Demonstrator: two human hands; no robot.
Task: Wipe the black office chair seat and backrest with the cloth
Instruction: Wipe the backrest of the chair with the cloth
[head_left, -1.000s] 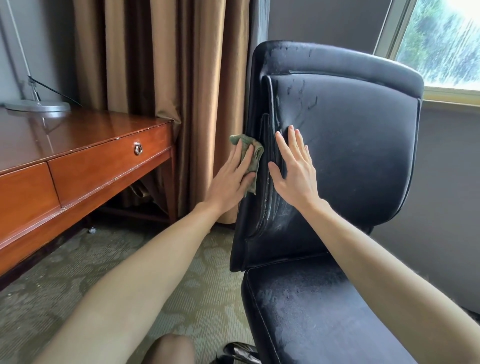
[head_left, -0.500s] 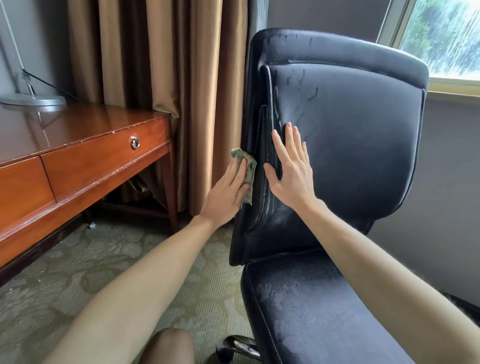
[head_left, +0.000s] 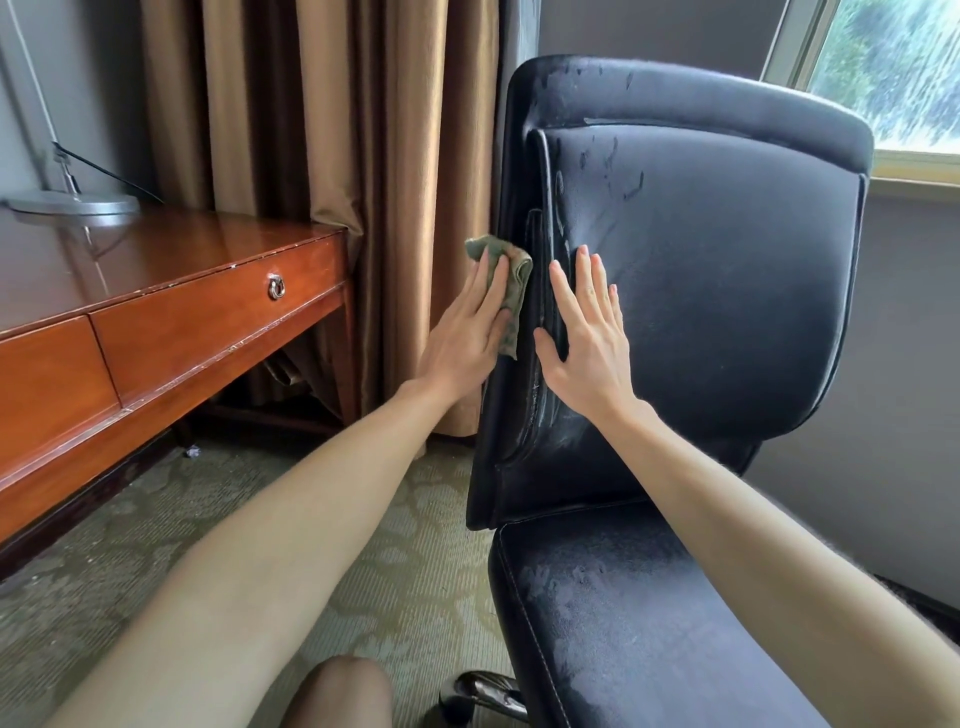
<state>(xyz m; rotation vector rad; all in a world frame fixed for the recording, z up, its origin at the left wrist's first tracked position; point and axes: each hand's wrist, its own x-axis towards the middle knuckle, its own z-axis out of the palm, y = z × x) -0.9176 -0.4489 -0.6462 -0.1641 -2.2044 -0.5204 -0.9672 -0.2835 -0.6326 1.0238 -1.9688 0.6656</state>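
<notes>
The black office chair fills the right half of the view, its backrest (head_left: 727, 291) upright and its dusty, streaked seat (head_left: 649, 634) below. A small green cloth (head_left: 511, 283) lies against the backrest's left side edge. My left hand (head_left: 467, 332) presses the cloth onto that edge with straight fingers. My right hand (head_left: 587, 338) lies flat on the front of the backrest, fingers spread and pointing up, just right of the side seam. The two hands sit on either side of the backrest's left edge.
A wooden desk (head_left: 156, 322) with a drawer ring pull (head_left: 276, 287) stands on the left, a lamp base (head_left: 72, 202) on it. Brown curtains (head_left: 332, 156) hang behind. A window (head_left: 893, 78) is at the top right. Patterned carpet (head_left: 104, 571) covers the floor; a chrome chair leg (head_left: 483, 696) shows below.
My left hand slid the cloth down the backrest's side edge, then back up to about where it began. My right hand stayed flat on the backrest front.
</notes>
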